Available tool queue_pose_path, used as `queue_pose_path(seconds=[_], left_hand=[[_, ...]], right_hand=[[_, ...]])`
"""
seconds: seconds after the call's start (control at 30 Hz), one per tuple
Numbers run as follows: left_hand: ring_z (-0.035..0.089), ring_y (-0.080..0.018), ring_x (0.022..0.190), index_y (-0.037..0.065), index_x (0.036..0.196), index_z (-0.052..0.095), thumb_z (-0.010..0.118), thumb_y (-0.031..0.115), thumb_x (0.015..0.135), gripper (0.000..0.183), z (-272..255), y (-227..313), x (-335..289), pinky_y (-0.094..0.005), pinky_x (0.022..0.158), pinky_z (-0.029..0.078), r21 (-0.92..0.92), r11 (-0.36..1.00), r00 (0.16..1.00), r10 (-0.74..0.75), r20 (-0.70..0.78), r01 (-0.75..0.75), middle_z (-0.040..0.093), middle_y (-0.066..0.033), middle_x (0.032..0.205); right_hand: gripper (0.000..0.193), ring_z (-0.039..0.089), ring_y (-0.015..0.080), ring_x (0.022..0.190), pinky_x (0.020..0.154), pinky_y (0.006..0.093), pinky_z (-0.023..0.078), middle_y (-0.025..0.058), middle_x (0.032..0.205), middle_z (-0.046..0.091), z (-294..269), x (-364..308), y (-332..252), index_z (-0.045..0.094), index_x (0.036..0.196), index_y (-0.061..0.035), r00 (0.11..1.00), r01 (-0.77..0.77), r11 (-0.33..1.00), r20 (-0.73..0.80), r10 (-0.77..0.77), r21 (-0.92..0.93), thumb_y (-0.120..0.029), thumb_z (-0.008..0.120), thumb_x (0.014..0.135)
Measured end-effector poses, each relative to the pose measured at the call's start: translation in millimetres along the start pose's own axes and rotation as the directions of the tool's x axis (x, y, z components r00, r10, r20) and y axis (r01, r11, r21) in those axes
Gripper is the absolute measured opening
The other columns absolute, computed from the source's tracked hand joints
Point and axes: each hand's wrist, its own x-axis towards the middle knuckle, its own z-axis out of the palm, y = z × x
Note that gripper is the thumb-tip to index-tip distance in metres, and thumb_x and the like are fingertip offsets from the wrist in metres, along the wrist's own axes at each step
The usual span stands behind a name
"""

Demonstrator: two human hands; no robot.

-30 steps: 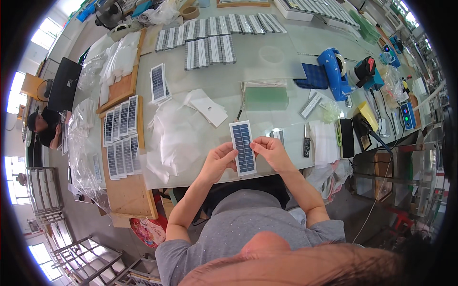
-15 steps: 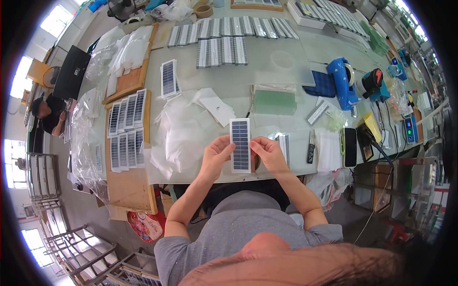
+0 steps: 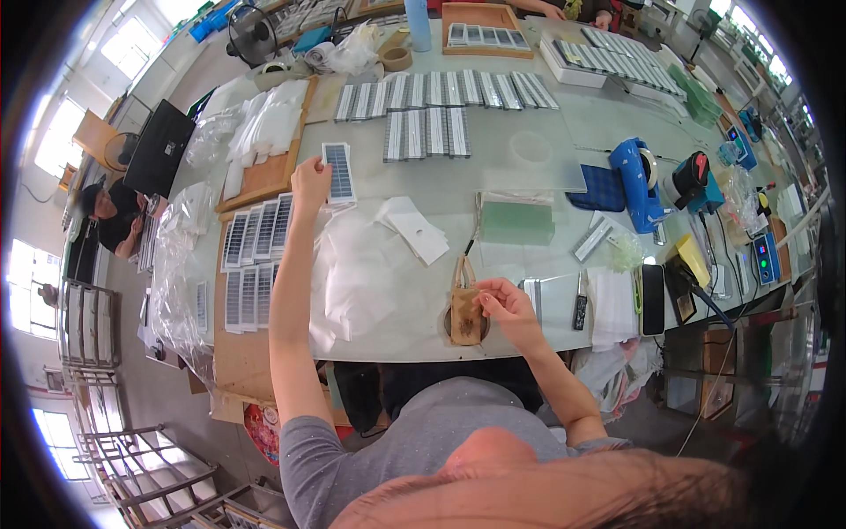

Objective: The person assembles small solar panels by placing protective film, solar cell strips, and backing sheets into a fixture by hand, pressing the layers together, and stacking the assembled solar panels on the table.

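My left hand (image 3: 310, 183) reaches out to the far left. Its fingers are closed at the left edge of a small solar panel (image 3: 338, 171), which lies on a short stack of similar panels. My right hand (image 3: 511, 310) hovers near the front edge, its thumb and index finger a little apart with nothing visible between them. Just left of its fingertips is a brown wooden block (image 3: 466, 324) with a thin loop at its top, over a dark round spot. A white pile of thin sheets (image 3: 352, 282) lies between my arms.
Left, a wooden tray (image 3: 242, 346) holds rows of solar panels. Several striped strips (image 3: 427, 134) line the far middle. Green sheets (image 3: 517, 220), a blue tape dispenser (image 3: 636, 181) and a black phone (image 3: 650, 300) sit to the right. Another person (image 3: 119, 216) is at the left.
The solar panel held in both hands in front of me has left that spot. My left hand has moved far left to the stack; my right stays near, off the panel. The wooden block is uncovered.
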Motion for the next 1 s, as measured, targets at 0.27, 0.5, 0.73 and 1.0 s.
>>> queue_pose_path(seconds=[0.27, 0.5, 0.73, 1.0], left_hand=[[0.056, -0.0449, 0.117, -0.001, 0.124, 0.049, 0.076, 0.04, 0.075, 0.07, 13.7, 89.1, -7.8, -0.0473, 0.097, 0.048, 0.322, 0.933, 0.979, -0.193, 0.069, 0.161, 0.062, -0.0261, 0.12], [0.061, -0.0398, 0.113, -0.001, 0.123, 0.048, 0.073, 0.026, 0.075, 0.06, 18.7, 66.3, 13.6, -0.0437, 0.097, 0.049, 0.366, 0.918, 0.969, -0.212, 0.128, 0.153, 0.066, -0.0253, 0.114], [0.057, -0.0357, 0.114, 0.006, 0.132, 0.049, 0.073, 0.032, 0.082, 0.061, 20.5, 94.1, -54.9, -0.0431, 0.093, 0.048, 0.452, 0.847, 0.901, 0.394, -0.181, -0.28, 0.063, -0.0145, 0.116], [0.058, -0.0321, 0.1, 0.007, 0.097, 0.065, 0.073, 0.017, 0.08, 0.021, -4.4, 59.2, -196.5, -0.0425, 0.085, 0.048, 0.182, 0.921, 0.922, 0.294, 0.254, -0.344, 0.063, -0.0104, 0.103]], right_hand=[[0.025, 0.061, 0.0084, 0.091, 0.078, 0.0217, 0.047, 0.0039, 0.099, 0.066, -4.1, 5.1, -3.5, 0.058, 0.119, 0.0006, 0.998, -0.04, 0.999, -0.045, 0.039, -0.01, -0.014, 0.059, 0.099], [0.029, 0.06, 0.0123, 0.082, 0.073, 0.0262, 0.044, -0.0007, 0.092, 0.066, -37.5, 57.3, -13.8, 0.063, 0.111, -0.0118, 0.976, 0.101, 0.634, -0.048, -0.214, -0.767, -0.021, 0.074, 0.085], [0.034, 0.058, 0.0222, 0.091, 0.086, 0.0383, 0.036, 0.0025, 0.091, 0.063, -97.5, 113.1, -41.4, 0.063, 0.1, -0.0167, 0.85, 0.291, -0.158, 0.331, -0.411, -0.944, -0.027, 0.08, 0.072], [0.038, 0.062, 0.0112, 0.085, 0.086, 0.0296, 0.044, 0.0017, 0.084, 0.066, -128.9, 110.0, -85.4, 0.06, 0.12, -0.014, 0.886, 0.316, 0.649, -0.03, -0.463, -0.692, -0.002, 0.068, 0.085]])
